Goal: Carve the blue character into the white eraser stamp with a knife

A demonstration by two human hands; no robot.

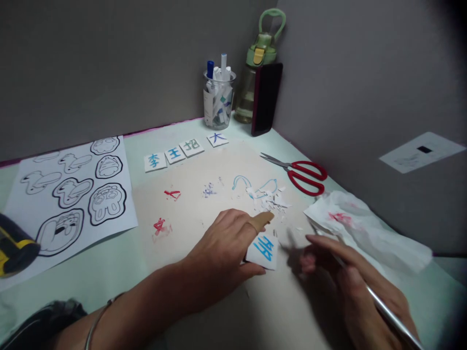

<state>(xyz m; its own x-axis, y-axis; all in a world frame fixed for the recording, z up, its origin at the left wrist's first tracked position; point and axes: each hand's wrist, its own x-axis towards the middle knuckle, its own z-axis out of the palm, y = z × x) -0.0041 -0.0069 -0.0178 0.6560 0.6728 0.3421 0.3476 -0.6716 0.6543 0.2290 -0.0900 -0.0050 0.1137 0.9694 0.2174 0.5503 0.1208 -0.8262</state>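
Note:
My left hand (pixel 219 243) is closed on a small white block (pixel 269 257) with a blue character drawn on its face, at the middle of the table. A tan covering (pixel 260 221) wraps one of its fingers. To the right, my right hand (pixel 368 287) grips a slim silver pen-shaped tool (pixel 388 311), held just apart from the block. Its tip is blurred and I cannot make it out. White shavings (pixel 275 201) lie on the beige work surface (pixel 189 204) beyond the block, near blue, red and purple ink marks.
Several marked white tiles (pixel 175 154) stand in a row behind. Red-handled scissors (pixel 302 175) and a crumpled tissue (pixel 379 233) lie right. A pen cup (pixel 219 102), green bottle (pixel 248 87) and phone (pixel 267 99) stand at the back. Printed paper (pixel 109 223) and a yellow-black tool (pixel 16 248) are left.

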